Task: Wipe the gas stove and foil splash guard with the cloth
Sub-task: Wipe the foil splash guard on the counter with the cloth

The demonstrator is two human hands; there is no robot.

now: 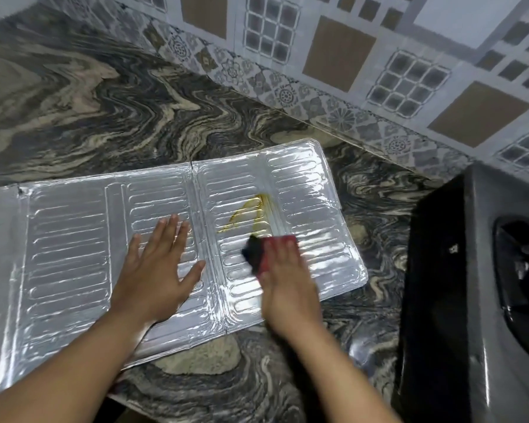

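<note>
- left hand [162, 264] spread flat, gripping nothing, pressing the foil splash guard [74, 239] onto the counter [104, 117]
- right hand [287, 285] presses the cloth [257, 254] just below a yellow stain [248, 215]
- gas stove [471, 285] at the counter's right edge

Silver foil splash guard [165, 239] fills the centre of the frame, embossed with rows of rounded bars, a yellow-brown smear [248, 215] across its right panel. Red-and-black cloth [266, 251] just below it. Swirling grey-and-beige marble table [104, 102]. Dark grey-black stove [458, 285] at right. Grey, tan and floral-patterned wall tiles [348, 56] along the top.
</note>
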